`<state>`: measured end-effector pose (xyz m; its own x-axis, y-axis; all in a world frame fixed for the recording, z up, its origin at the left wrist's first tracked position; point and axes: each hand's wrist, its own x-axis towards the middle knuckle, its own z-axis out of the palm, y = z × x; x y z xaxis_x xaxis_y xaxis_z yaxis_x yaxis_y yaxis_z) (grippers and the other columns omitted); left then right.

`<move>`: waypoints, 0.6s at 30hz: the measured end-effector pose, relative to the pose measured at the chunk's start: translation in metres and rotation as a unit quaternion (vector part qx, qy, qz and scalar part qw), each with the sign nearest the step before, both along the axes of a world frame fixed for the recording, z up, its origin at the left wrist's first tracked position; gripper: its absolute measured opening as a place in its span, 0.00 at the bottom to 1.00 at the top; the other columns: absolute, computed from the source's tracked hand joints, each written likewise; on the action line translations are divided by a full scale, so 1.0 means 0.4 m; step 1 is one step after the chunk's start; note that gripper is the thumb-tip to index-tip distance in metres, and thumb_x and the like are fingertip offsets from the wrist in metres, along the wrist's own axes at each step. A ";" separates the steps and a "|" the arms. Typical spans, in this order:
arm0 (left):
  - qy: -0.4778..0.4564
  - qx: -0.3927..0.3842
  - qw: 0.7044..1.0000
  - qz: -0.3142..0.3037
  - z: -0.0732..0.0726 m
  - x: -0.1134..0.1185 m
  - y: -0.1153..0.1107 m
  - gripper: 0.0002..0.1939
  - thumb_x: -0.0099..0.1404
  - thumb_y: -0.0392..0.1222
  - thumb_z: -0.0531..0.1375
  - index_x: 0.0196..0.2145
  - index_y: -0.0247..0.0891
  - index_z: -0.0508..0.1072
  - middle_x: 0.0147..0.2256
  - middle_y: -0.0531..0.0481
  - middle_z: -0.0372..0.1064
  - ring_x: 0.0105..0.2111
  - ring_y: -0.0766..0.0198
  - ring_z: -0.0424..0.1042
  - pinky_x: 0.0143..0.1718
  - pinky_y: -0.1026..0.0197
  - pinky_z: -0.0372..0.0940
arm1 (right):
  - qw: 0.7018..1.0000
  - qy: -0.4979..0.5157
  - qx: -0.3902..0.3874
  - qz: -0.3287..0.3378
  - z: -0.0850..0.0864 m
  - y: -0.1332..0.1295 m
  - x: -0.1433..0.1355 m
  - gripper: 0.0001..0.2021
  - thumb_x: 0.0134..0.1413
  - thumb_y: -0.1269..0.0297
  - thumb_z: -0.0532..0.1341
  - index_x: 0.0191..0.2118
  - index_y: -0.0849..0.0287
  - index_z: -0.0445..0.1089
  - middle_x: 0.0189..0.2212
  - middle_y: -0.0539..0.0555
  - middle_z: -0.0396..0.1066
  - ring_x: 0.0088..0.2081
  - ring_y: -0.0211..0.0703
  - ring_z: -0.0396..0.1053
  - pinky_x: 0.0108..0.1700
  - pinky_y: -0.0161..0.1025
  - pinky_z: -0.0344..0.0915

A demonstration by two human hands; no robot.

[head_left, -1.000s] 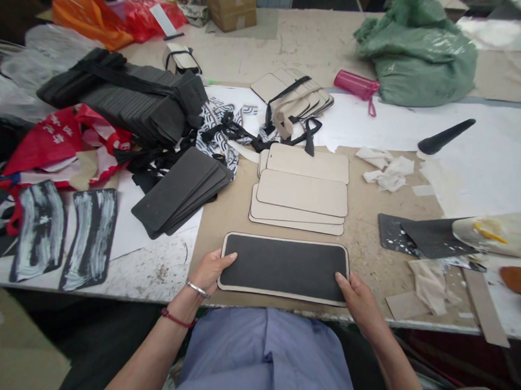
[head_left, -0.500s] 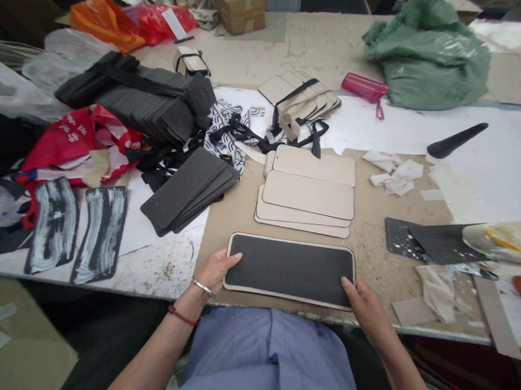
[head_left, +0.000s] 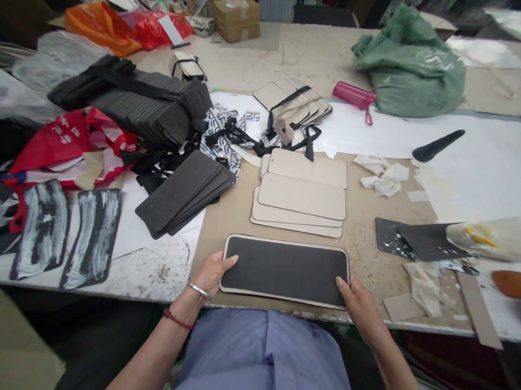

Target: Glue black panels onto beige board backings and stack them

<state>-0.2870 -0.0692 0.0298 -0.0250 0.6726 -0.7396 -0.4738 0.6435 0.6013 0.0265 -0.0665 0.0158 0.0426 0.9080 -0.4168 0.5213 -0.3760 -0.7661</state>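
- Beige-edged black panel (head_left: 285,272): matt and smooth across its dark face.
- Stacked beige panels (head_left: 303,196): smooth, dull, leather-like.
- Fanned black pads (head_left: 182,189): matt, foam-like.
- White-streaked black strip (head_left: 92,236): rough, brushy coating over a dark base.
- Green sack (head_left: 417,72): crinkled plastic with a soft sheen.
- Pink cylindrical case (head_left: 352,94): glossy, plastic-looking.
- Orange bag (head_left: 100,26): shiny, creased plastic.
- Box (head_left: 238,22): matt brown cardboard, glossier where taped.
- Bangle (head_left: 199,290): polished, silvery metal.
- Blue garment (head_left: 269,364): matt, creased cloth.
- Crumpled wipes (head_left: 387,178): thin, soft-looking, dull, like tissue or cloth.
- White sheet (head_left: 492,165): smooth, paper-like.
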 end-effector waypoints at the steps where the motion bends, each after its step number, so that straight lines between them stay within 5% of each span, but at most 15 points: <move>1: 0.000 0.001 1.000 -0.001 0.001 0.000 -0.001 0.17 0.42 0.36 0.66 0.32 0.29 0.69 0.25 0.44 0.73 0.27 0.57 0.73 0.32 0.57 0.69 | 1.000 0.006 -0.001 -0.004 0.000 -0.001 0.000 0.19 0.45 0.50 0.51 0.35 0.58 0.67 0.36 0.57 0.72 0.41 0.48 0.68 0.42 0.41 0.65; 12: 0.012 -0.009 1.000 -0.002 0.006 0.009 -0.002 0.14 0.46 0.34 0.64 0.33 0.28 0.69 0.25 0.43 0.73 0.28 0.57 0.73 0.34 0.56 0.69 | 0.992 0.114 -0.053 -0.032 0.005 -0.013 0.004 0.17 0.48 0.50 0.52 0.37 0.57 0.68 0.32 0.53 0.73 0.40 0.49 0.68 0.44 0.44 0.64; 18: 0.020 -0.003 1.000 -0.006 0.005 0.019 0.009 0.12 0.49 0.32 0.62 0.34 0.28 0.69 0.25 0.44 0.74 0.26 0.59 0.73 0.33 0.57 0.69 | 0.999 0.029 -0.025 -0.014 -0.002 -0.004 0.012 0.16 0.47 0.49 0.52 0.30 0.57 0.67 0.28 0.53 0.72 0.35 0.48 0.69 0.38 0.42 0.65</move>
<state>-0.2793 -0.0655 0.0319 -0.0466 0.6684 -0.7424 -0.4416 0.6528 0.6155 0.0313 -0.0681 0.0151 0.0424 0.8843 -0.4649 0.4650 -0.4293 -0.7742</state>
